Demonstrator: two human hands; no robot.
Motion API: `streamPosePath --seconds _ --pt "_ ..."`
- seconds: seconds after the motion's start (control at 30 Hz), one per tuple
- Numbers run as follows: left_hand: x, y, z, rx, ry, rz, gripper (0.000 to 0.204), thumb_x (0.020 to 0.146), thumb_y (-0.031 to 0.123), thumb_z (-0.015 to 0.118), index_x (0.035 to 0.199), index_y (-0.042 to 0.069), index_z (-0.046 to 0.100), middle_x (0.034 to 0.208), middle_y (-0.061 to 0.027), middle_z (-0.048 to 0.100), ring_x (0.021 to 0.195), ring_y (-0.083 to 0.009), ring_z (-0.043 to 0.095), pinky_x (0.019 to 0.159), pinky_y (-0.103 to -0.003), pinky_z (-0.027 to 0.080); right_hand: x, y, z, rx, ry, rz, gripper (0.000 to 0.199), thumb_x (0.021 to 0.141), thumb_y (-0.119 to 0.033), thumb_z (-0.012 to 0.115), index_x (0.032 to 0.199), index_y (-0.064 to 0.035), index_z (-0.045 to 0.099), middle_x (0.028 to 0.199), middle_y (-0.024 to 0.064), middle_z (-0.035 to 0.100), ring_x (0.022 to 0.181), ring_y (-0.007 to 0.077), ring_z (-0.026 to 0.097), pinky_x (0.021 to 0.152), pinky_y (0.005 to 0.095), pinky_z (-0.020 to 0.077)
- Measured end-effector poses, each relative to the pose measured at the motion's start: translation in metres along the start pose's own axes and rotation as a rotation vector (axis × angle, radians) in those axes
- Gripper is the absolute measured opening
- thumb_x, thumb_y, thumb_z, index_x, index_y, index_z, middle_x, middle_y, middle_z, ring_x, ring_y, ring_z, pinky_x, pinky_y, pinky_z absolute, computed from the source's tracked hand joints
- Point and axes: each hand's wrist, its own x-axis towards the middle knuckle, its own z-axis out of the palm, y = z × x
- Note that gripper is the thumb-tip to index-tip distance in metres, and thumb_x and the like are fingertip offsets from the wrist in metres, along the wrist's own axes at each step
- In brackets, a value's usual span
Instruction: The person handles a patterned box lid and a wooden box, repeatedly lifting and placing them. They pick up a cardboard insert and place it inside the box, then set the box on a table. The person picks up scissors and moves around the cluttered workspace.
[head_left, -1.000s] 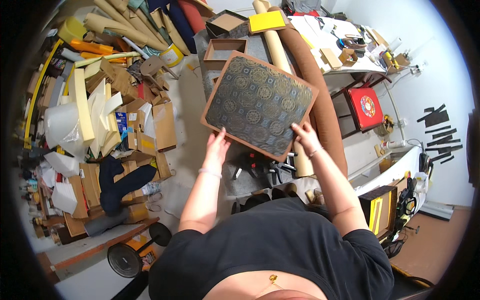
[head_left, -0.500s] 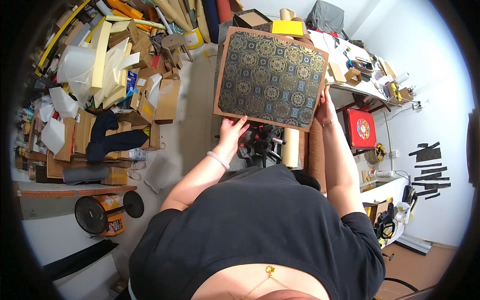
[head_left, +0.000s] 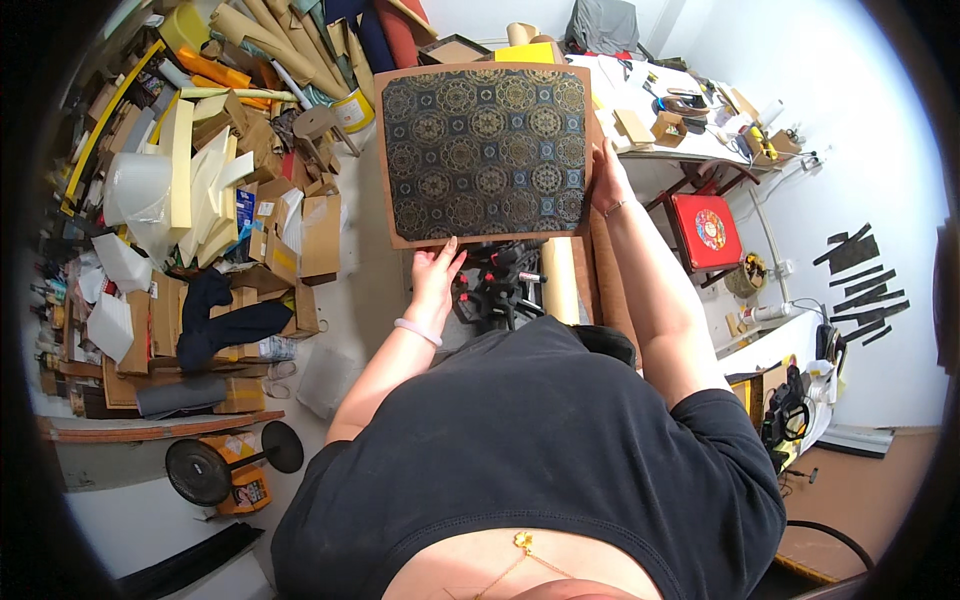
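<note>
Both my hands hold up a broad rectangular panel, dark with gold and blue round medallions and a plain brown border. My left hand grips its lower edge left of the middle, with fingertips on the front and the rest behind. At the right edge, my right hand clasps the panel near its lower corner; some of those fingers are hidden behind it. Below the panel, black clamp-like tools with red parts lie beside a pale yellow roll.
Cardboard boxes and foam sheets crowd the left side. A white workbench with tools stands back right, with a red stool beside it. A small wooden stool and paper rolls are at the back left.
The panel has shifted left in view and turned from a slant to nearly level, its pattern looking darker. Both hands have moved with it, still holding on. The whole view has also shifted.
</note>
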Motion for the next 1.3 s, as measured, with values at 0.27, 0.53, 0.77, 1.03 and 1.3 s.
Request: streamPosePath --seconds 0.27,0.53,0.77,1.03,1.3 --pt "-0.004 -0.004 -0.020 -0.008 0.047 0.027 0.032 0.092 0.012 0.075 0.111 0.005 0.050 0.112 -0.0072 0.060 0.108 -0.0199 0.061 0.102 -0.044 0.054 -0.043 -0.002 0.041 0.002 0.030 -0.008 0.071 0.101 -0.064 0.044 0.138 -0.0059 0.058 0.133 0.0078 0.064 0.122 0.0230 0.057 0.108 0.0392 0.0412" --pt "0.000 0.050 -0.027 0.006 -0.098 0.133 0.036 0.095 0.013 0.072 0.126 0.012 0.052 0.125 -0.0021 0.061 0.114 -0.0179 0.059 0.100 -0.041 0.049 -0.103 0.010 0.092 0.157 0.121 -0.013 0.062 0.103 -0.061 0.040 0.127 -0.0090 0.064 0.127 0.0088 0.067 0.120 0.0272 0.060 0.105 0.0450 0.0454" --pt "0.017 0.186 0.022 -0.175 -0.391 0.207 0.061 0.094 0.032 0.073 0.145 0.013 0.044 0.133 -0.0014 0.059 0.119 -0.0194 0.058 0.099 -0.041 0.050 -0.150 0.036 0.177 0.501 0.012 -0.169 0.055 0.105 -0.053 0.043 0.137 -0.0101 0.056 0.137 0.0051 0.061 0.124 0.0231 0.057 0.110 0.0400 0.0453" --pt "0.035 0.151 0.003 -0.065 -0.084 0.007 0.049 0.089 0.029 0.076 0.131 0.008 0.059 0.126 -0.0056 0.065 0.114 -0.0225 0.062 0.100 -0.040 0.049 -0.140 0.077 0.097 0.573 -0.028 0.131 0.070 0.098 -0.069 0.042 0.134 -0.0097 0.054 0.138 0.0124 0.059 0.127 0.0291 0.056 0.105 0.0486 0.0472" --pt "0.031 0.184 -0.033 0.011 -0.339 -0.346 0.043 0.096 0.034 0.065 0.128 0.006 0.061 0.118 -0.0103 0.070 0.101 -0.0230 0.069 0.087 -0.037 0.058 -0.186 0.059 0.059 0.173 -0.300 0.394 0.075 0.099 -0.062 0.049 0.146 -0.0044 0.050 0.144 0.0120 0.056 0.129 0.0261 0.056 0.111 0.0424 0.0408"
